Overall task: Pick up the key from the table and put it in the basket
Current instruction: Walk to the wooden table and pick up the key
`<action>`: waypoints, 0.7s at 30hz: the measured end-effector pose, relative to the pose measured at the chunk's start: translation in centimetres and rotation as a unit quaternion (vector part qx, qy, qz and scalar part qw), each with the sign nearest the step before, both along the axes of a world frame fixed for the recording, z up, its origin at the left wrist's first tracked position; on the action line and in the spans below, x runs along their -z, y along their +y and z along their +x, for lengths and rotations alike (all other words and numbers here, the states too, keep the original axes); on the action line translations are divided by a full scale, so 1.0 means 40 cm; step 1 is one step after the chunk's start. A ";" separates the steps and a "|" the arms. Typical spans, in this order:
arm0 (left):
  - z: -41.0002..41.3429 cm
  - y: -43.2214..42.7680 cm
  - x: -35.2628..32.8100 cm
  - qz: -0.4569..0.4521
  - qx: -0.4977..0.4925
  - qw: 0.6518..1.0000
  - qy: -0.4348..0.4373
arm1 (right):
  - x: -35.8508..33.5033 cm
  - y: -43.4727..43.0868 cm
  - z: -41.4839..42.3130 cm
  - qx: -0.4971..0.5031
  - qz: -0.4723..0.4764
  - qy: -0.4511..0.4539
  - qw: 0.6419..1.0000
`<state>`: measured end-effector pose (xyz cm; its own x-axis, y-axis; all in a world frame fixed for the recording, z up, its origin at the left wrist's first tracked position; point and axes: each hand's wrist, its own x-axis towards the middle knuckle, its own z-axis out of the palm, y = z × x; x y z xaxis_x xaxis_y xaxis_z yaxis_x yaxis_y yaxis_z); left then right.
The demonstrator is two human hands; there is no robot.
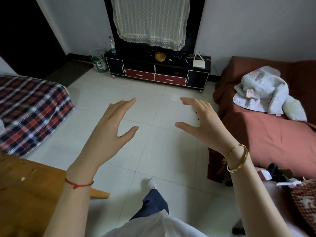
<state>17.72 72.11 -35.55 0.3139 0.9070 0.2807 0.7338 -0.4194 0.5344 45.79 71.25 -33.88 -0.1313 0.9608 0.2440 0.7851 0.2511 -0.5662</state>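
My left hand (113,122) and my right hand (202,122) are both raised in front of me over the white tiled floor, palms down, fingers spread, holding nothing. A small yellow woven basket (160,56) sits far off on top of the black TV cabinet (198,77) against the back wall. A tiny pale object (170,60) lies on the cabinet top just right of the basket; it is too small to tell whether it is the key. A wooden table (25,185) fills the lower left corner, and no key shows on its visible part.
A plaid-covered bed (30,108) stands at left. A brown sofa (273,134) with a pale blanket (263,91) stands at right. A white router (198,63) and a bottle (112,46) sit on the cabinet, a bin (99,60) beside it. My foot (152,183) is on the floor.
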 end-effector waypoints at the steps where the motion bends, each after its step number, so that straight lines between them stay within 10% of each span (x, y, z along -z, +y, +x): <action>1: 0.000 0.040 -0.003 -0.001 -0.006 1.000 -0.002 | -0.005 0.045 0.000 -0.002 -0.001 -0.003 1.000; 21: -0.018 0.691 -0.014 0.000 -0.029 0.999 0.013 | 0.020 0.761 -0.017 -0.023 -0.038 0.005 0.999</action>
<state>17.01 99.74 -35.00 0.2677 0.9238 0.2736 0.7705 -0.3758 0.5150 45.09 101.68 -34.69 -0.1745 0.9693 0.1730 0.7675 0.2440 -0.5928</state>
